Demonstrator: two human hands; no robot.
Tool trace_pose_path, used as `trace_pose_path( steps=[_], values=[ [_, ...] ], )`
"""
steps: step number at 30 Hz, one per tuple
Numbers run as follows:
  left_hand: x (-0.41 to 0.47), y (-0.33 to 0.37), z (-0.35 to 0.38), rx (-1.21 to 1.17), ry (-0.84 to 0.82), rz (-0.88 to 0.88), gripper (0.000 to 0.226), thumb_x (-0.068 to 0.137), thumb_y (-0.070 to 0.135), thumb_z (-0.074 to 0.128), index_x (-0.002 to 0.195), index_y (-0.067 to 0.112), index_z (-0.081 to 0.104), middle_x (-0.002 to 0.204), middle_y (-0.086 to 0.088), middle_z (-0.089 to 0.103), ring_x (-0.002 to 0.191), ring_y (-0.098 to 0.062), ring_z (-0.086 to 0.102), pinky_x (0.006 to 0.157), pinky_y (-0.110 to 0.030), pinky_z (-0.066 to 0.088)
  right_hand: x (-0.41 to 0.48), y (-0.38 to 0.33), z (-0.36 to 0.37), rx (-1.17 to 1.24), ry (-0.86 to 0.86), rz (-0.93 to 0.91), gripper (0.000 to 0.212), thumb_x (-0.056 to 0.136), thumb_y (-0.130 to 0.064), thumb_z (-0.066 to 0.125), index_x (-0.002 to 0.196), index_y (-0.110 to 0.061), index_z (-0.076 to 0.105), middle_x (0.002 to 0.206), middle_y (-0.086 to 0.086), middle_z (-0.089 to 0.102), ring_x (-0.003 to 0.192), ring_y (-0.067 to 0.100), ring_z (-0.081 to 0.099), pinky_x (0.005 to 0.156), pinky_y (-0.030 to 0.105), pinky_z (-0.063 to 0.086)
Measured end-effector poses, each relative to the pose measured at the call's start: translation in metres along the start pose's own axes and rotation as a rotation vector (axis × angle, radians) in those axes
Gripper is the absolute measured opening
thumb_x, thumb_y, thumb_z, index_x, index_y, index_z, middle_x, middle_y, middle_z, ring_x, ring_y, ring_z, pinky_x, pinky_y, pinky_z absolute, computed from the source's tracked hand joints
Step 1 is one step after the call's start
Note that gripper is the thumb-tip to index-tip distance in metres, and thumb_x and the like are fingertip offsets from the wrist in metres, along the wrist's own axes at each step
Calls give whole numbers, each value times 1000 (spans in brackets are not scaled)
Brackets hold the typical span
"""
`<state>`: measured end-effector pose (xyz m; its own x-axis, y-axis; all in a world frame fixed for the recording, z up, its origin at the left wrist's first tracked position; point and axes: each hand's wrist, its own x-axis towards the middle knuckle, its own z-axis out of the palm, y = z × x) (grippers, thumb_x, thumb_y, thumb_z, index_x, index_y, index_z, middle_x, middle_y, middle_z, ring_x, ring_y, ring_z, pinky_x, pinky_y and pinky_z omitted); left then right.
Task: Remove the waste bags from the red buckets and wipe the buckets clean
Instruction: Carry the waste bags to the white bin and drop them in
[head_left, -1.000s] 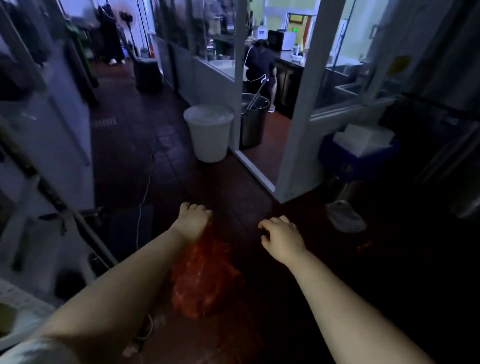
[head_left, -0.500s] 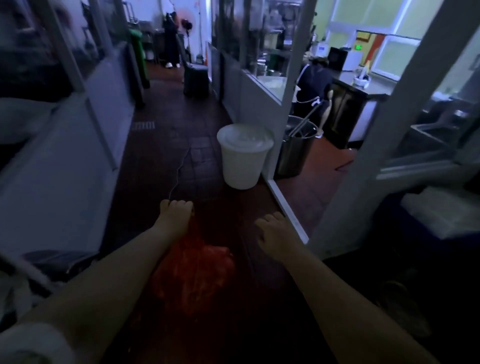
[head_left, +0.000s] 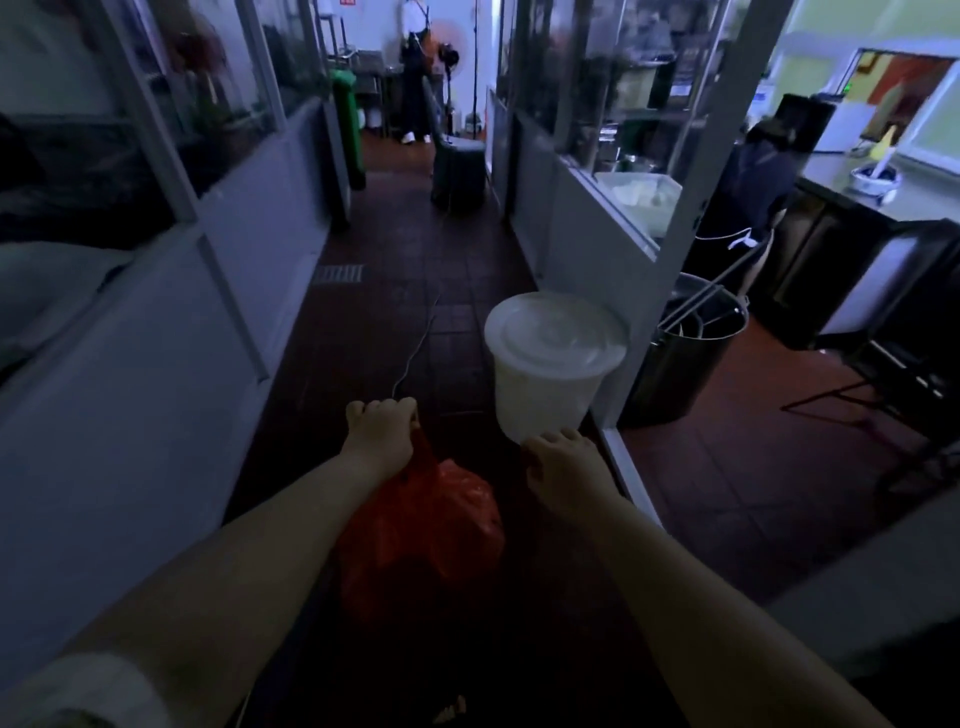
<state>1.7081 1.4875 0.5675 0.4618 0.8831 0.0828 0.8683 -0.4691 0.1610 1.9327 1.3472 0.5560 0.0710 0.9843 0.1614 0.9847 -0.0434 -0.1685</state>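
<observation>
A full red waste bag (head_left: 421, 530) hangs below my left hand (head_left: 382, 434), which grips its bunched top. The bag dangles above the dark tiled floor, between my two forearms. My right hand (head_left: 563, 470) is out in front at about the same height, to the right of the bag, fingers curled downward; whether it holds anything I cannot tell. No red bucket is in view.
A white lidded bucket (head_left: 553, 364) stands just ahead on the right of a narrow corridor, with a steel pot (head_left: 685, 364) behind a door frame. A cable (head_left: 415, 348) lies along the floor. A dark bin (head_left: 460, 174) and a standing person (head_left: 415, 73) are far ahead; another person (head_left: 753, 176) is at right.
The view has swung left and along the corridor. The white bucket is closer. My left hand still carries the red bag and my right hand stays beside it.
</observation>
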Motion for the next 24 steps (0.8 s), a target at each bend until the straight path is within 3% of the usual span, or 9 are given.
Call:
trace_pose_path(
  steps=[9, 17, 24],
  values=[
    [255, -27, 36, 1, -181, -62, 12, 96, 21, 40, 98, 24, 51, 103, 0, 61, 101, -21, 56, 95, -39, 26, 234, 94, 16, 1, -81, 109, 34, 89, -26, 55, 123, -18, 60, 120, 3, 60, 117, 26, 47, 93, 38, 42],
    [445, -58, 78, 16, -261, -271, 11, 97, 20, 40, 101, 24, 50, 106, 0, 62, 105, -22, 55, 98, -39, 29, 419, 181, 74, 115, -152, 184, 35, 91, -28, 56, 125, -21, 57, 124, 0, 58, 116, 24, 47, 96, 36, 41],
    [591, -85, 103, -71, -250, -464, 21, 101, 28, 37, 106, 20, 55, 109, -4, 62, 106, -26, 52, 102, -43, 30, 553, 224, 121, 286, -143, 415, 40, 92, -27, 55, 131, -21, 53, 133, 0, 52, 121, 23, 44, 102, 34, 38]
  ],
)
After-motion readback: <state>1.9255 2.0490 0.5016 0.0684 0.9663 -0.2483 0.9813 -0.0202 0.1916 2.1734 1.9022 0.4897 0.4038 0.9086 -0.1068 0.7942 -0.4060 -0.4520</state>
